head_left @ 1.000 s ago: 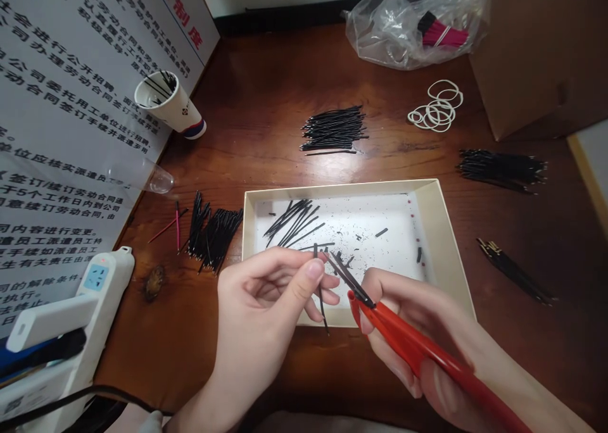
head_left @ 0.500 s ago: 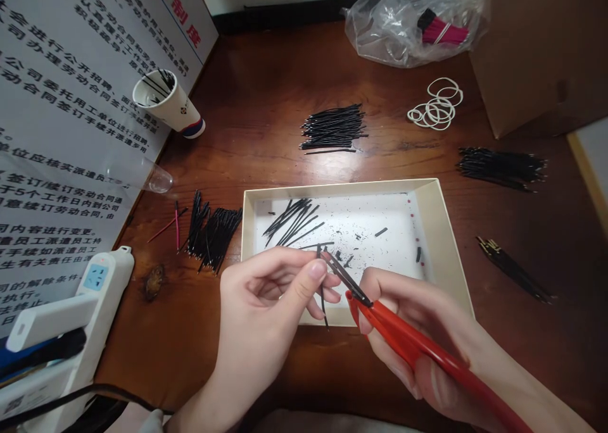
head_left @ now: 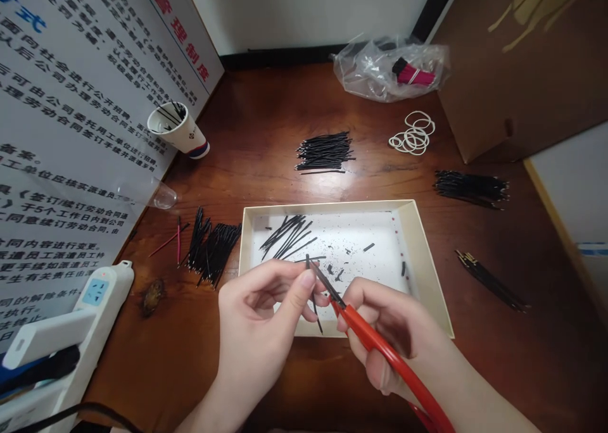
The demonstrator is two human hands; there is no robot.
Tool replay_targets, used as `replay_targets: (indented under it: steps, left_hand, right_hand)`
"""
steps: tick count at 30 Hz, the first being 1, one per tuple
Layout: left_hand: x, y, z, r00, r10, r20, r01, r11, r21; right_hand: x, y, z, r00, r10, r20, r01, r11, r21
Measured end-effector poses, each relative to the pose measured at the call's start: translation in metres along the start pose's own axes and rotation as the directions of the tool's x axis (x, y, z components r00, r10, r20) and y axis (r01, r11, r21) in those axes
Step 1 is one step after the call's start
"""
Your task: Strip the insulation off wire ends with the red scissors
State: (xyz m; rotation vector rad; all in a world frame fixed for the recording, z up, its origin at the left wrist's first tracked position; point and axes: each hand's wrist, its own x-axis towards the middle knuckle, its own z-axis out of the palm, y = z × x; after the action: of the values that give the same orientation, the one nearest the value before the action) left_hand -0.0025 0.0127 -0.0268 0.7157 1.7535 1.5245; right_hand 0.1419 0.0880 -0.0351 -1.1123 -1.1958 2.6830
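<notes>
My left hand (head_left: 266,316) pinches a thin black wire (head_left: 312,294) between thumb and forefinger, holding it upright over the near edge of a shallow white box (head_left: 422,256). My right hand (head_left: 394,335) grips red-handled cutters (head_left: 380,351), whose dark jaws meet the wire near its top. Inside the box lie a few black wires (head_left: 287,233) and small black offcuts (head_left: 368,247).
Piles of black wires lie left of the box (head_left: 211,243), behind it (head_left: 325,151) and at the right (head_left: 470,186), (head_left: 491,281). A paper cup (head_left: 178,129), rubber bands (head_left: 413,132), a plastic bag (head_left: 389,69), a cardboard box (head_left: 517,59), a power strip (head_left: 71,319) and a printed board (head_left: 66,116) surround the desk.
The view tilted up and shifted, so everything sits lower in the picture. My hands keep the same grip, with the cutters still at the wire.
</notes>
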Motion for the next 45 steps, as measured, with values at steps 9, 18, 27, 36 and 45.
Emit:
replay_targets:
  steps: [9,18,27,36,45]
  left_hand:
    - [-0.002,-0.001,0.002,0.983,0.176,-0.06,-0.162,0.968,0.189]
    - [-0.004,-0.002,0.004,0.971,0.226,-0.078,-0.196,0.94,0.279]
    - [-0.007,-0.011,0.002,0.906,0.414,-0.088,-0.335,0.828,0.449]
    - [-0.01,-0.011,0.002,0.907,0.421,-0.012,-0.373,0.816,0.442]
    - [-0.004,0.0,0.003,0.986,0.105,-0.126,-0.079,0.977,0.196]
  right_hand:
    - [0.004,-0.006,0.01,0.994,0.035,-0.107,-0.037,0.999,-0.022]
    - [0.001,-0.008,0.004,0.999,0.034,-0.028,-0.038,0.988,-0.151]
    - [-0.004,-0.007,0.001,0.994,-0.097,0.051,0.099,0.994,-0.052]
    - [-0.002,0.0,-0.004,0.985,-0.169,-0.014,0.169,0.985,-0.039]
    - [-0.012,-0.014,-0.014,0.953,-0.3,-0.035,0.272,0.904,-0.331]
